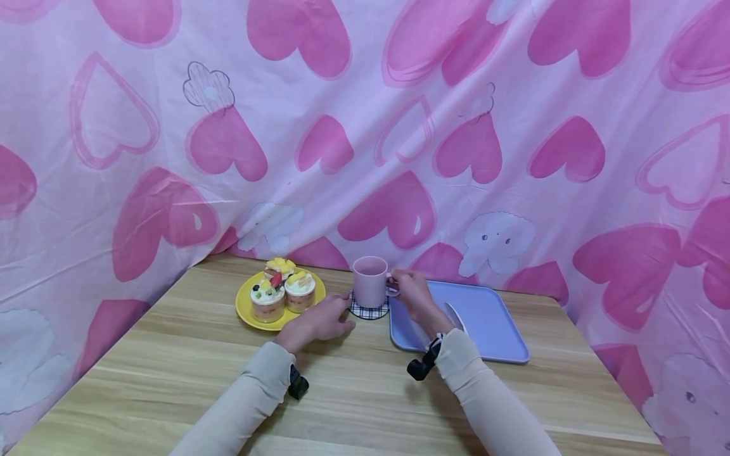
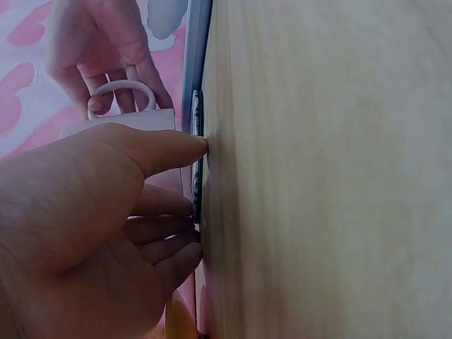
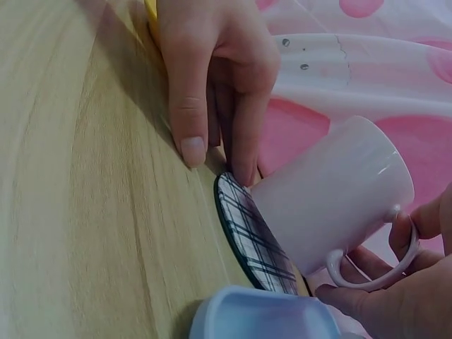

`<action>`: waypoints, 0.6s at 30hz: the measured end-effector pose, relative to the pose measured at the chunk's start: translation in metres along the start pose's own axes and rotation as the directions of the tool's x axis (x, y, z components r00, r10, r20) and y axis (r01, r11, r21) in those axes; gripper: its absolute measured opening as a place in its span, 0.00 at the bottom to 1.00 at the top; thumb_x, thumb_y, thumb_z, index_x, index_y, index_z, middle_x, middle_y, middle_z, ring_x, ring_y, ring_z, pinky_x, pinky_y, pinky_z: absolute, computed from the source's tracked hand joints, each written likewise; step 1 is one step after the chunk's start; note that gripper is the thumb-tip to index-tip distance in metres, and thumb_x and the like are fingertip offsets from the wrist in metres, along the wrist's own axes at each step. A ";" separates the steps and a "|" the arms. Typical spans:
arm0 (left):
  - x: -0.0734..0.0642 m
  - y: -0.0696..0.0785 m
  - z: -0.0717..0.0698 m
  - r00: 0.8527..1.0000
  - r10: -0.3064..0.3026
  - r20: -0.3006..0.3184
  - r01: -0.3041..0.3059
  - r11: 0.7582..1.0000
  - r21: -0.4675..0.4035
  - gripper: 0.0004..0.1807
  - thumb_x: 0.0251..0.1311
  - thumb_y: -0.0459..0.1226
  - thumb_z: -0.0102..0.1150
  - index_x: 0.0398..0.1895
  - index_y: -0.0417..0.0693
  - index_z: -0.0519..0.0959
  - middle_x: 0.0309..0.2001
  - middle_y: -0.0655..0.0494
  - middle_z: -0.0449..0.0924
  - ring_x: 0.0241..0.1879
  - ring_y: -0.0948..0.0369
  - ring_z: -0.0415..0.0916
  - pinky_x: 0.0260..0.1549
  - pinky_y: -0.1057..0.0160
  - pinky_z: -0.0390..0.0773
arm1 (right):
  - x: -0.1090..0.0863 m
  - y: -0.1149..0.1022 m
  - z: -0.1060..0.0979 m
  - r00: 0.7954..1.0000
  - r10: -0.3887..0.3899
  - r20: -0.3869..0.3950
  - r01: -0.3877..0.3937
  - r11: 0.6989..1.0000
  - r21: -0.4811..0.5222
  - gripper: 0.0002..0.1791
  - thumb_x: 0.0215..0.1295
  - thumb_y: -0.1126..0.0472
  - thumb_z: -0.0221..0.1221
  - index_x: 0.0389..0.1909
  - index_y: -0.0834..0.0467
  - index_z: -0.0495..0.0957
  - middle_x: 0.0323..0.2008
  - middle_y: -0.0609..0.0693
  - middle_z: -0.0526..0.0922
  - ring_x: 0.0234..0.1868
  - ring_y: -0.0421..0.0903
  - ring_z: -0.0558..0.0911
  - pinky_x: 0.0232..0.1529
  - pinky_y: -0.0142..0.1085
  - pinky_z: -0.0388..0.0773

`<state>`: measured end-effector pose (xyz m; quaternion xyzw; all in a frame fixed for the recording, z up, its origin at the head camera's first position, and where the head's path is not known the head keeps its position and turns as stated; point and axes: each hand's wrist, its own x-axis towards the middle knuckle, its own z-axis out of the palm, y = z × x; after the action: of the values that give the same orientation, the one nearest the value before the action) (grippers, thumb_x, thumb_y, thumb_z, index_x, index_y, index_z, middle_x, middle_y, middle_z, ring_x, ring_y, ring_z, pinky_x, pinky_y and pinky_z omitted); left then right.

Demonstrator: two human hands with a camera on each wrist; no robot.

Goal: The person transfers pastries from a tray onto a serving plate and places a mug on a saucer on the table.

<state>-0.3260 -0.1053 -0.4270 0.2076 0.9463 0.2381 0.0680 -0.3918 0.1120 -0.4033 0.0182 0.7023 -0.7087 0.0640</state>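
Observation:
A pink mug (image 1: 369, 284) stands on a round black-and-white checked coaster (image 1: 368, 313) towards the back of the table. My right hand (image 1: 416, 295) holds the mug by its handle (image 3: 408, 267), fingers through and around the loop. On the mug's other side, my left hand (image 1: 320, 320) reaches low to the coaster. In the right wrist view its index fingertip (image 3: 244, 172) is right at the coaster's edge, and the thumb points down at the tabletop. Those fingers are relaxed and grip nothing.
To the left, a yellow plate (image 1: 242, 306) carries three dessert cups (image 1: 268, 305) topped with cream and fruit. A blue tray (image 1: 493, 316) lies right of the coaster; a white object (image 1: 456, 316) on it is partly hidden by my right wrist. Heart-patterned pink cloth (image 1: 388, 209) hangs behind.

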 end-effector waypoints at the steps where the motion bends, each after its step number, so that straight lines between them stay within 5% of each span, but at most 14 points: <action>1: 0.000 0.000 0.000 1.000 0.003 -0.001 -0.003 1.000 -0.002 0.29 0.68 0.46 0.60 0.67 0.40 0.72 0.40 0.52 0.78 0.38 0.58 0.72 0.38 0.60 0.76 | 0.000 0.001 0.000 1.000 0.003 -0.005 -0.003 1.000 -0.006 0.14 0.75 0.59 0.50 0.35 0.63 0.78 0.38 0.53 0.79 0.49 0.53 0.78 0.58 0.49 0.78; 12: -0.001 0.000 -0.002 1.000 0.001 -0.005 -0.001 1.000 0.000 0.29 0.68 0.46 0.60 0.67 0.41 0.72 0.39 0.54 0.76 0.38 0.58 0.72 0.38 0.60 0.76 | -0.002 -0.002 0.002 0.999 0.031 0.013 -0.030 0.998 -0.050 0.16 0.76 0.57 0.48 0.37 0.66 0.75 0.39 0.54 0.78 0.51 0.53 0.77 0.61 0.50 0.77; 18: -0.002 -0.001 -0.001 1.000 0.017 -0.010 -0.016 1.000 0.007 0.24 0.68 0.46 0.60 0.62 0.43 0.76 0.41 0.52 0.77 0.39 0.57 0.72 0.39 0.59 0.75 | -0.007 -0.007 0.000 0.999 0.047 0.014 -0.043 0.979 -0.200 0.16 0.75 0.57 0.47 0.39 0.64 0.78 0.41 0.54 0.80 0.50 0.50 0.78 0.59 0.48 0.78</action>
<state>-0.3246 -0.1073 -0.4260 0.2145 0.9457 0.2363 0.0607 -0.3857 0.1128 -0.3954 0.0208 0.7688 -0.6331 0.0882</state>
